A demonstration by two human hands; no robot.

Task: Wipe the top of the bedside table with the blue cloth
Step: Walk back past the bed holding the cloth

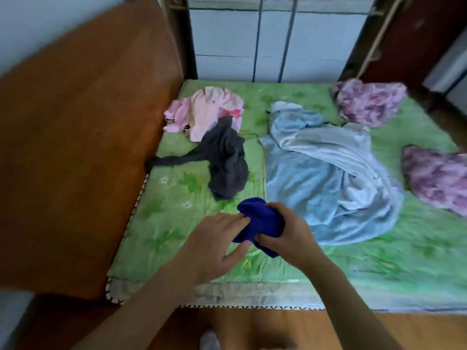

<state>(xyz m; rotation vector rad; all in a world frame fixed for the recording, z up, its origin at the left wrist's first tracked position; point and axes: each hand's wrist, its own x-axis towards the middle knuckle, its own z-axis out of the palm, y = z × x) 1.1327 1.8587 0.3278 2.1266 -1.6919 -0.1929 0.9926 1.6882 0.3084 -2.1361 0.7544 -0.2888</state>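
The blue cloth (260, 221) is a dark blue bundle held just above the green bedsheet near the bed's front edge. My right hand (285, 233) grips it from the right, fingers curled round the bunched fabric. My left hand (217, 238) meets the cloth from the left, its fingertips pinching a fold at the cloth's upper left. No bedside table top is in view.
The bed (177, 223) holds a pink garment (204, 112), a dark grey garment (225, 160), a light blue blanket (323, 178) and two purple floral pillows (369, 102), (437, 178). A brown wooden headboard (75, 147) stands on the left. Wooden floor lies below the bed.
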